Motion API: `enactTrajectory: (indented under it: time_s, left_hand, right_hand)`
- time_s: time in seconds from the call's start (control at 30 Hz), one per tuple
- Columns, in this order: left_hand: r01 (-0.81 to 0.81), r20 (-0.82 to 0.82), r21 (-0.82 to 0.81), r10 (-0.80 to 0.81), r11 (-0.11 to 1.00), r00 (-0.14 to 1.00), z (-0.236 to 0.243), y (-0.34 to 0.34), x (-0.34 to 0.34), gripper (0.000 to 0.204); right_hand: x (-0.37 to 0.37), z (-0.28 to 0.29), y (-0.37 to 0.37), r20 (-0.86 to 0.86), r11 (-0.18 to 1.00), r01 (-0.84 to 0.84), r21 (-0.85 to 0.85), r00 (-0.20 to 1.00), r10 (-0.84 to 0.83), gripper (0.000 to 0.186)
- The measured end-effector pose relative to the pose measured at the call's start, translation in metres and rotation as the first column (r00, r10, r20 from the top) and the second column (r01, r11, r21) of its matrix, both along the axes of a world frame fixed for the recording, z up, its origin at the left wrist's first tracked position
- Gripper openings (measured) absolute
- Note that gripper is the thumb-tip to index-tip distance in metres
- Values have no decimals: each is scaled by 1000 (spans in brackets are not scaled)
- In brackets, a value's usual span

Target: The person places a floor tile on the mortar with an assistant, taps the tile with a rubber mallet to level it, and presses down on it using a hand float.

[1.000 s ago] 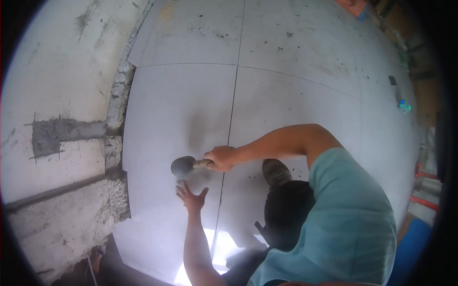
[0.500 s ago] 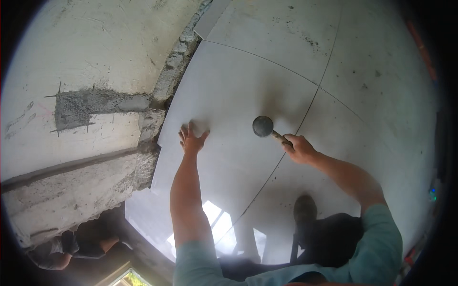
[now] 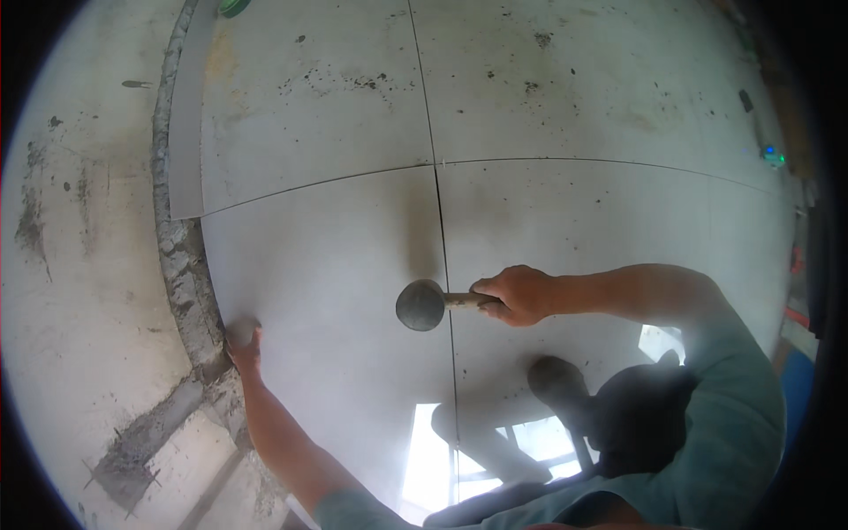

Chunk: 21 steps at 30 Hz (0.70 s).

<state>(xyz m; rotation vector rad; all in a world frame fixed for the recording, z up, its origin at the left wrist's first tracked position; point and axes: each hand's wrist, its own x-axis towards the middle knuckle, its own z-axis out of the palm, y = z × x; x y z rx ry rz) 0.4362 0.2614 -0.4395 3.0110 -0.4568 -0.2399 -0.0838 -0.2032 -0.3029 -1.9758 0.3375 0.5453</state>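
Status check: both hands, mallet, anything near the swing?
Right hand gripping mallet by handle, head over left tile. Left hand at that tile's left edge. Shoe on right tile, apart from mallet.

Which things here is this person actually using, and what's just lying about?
In use:
- mallet, gripped by the right fingers
- large pale tile, left fingers at its left edge

Apparently just lying about:
- green round object, cut off at the top
- small lit device, far right; its purpose isn't clear
- small dark object nearby
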Motion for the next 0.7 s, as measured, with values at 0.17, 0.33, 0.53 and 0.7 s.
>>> enactTrajectory:
  time_s: [0.17, 0.33, 0.53, 0.7]
  left_hand:
    - [-85, -9, 58, 86, 995, 996, 3, -34, -9, 91]
    - [-107, -293, -231, 36, 967, 956, 14, -51, -15, 84]
    - [1, -155, -295, -49, 955, 987, 17, -12, 4, 84]
    - [-35, -245, -325, -48, 945, 968, 6, -18, 0, 70]
  right_hand:
    - [-5, -6, -8, 17, 999, 15, -43, 1000, -14, 30]
    - [55, 31, -25, 123, 951, -212, -225, 962, 243, 61]
    - [31, 21, -37, 24, 935, -125, -331, 990, 141, 75]
    - [63, 32, -15, 409, 890, -2, -456, 887, 211, 68]
